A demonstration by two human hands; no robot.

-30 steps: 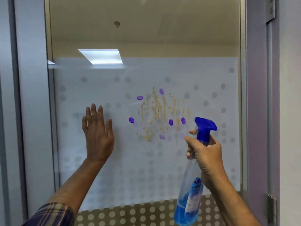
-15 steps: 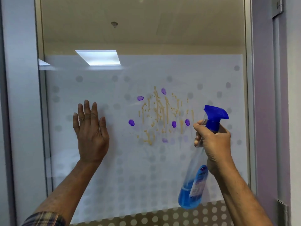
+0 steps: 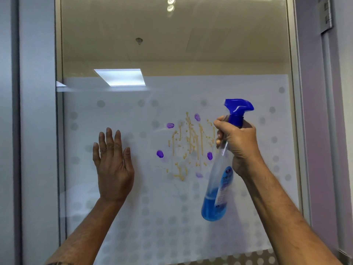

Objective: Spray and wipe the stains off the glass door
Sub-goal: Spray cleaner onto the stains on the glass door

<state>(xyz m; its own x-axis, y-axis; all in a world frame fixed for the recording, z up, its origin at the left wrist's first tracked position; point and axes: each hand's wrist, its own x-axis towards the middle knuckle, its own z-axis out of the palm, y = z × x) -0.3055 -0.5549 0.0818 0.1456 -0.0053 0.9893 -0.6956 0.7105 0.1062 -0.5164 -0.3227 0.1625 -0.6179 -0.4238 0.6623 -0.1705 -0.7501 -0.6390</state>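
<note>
Gripping spray bottle (image 3: 219, 188) in curled right hand (image 3: 238, 142). Left hand (image 3: 113, 169) fingers straight, flat on glass door (image 3: 172, 217). Stains (image 3: 189, 142) between fingers.

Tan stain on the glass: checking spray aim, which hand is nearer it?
Right. The right hand, gripping the spray bottle, sits at the right edge of the tan stain; the left hand rests flat, clearly apart to its left.

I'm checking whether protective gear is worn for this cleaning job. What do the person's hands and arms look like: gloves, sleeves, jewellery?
No gloves: the left hand and right hand are bare, with no ring, watch or bracelet visible. The left forearm and right forearm are uncovered. A sliver of what may be a sleeve shows at the left arm's lower edge, pattern unreadable.
</note>
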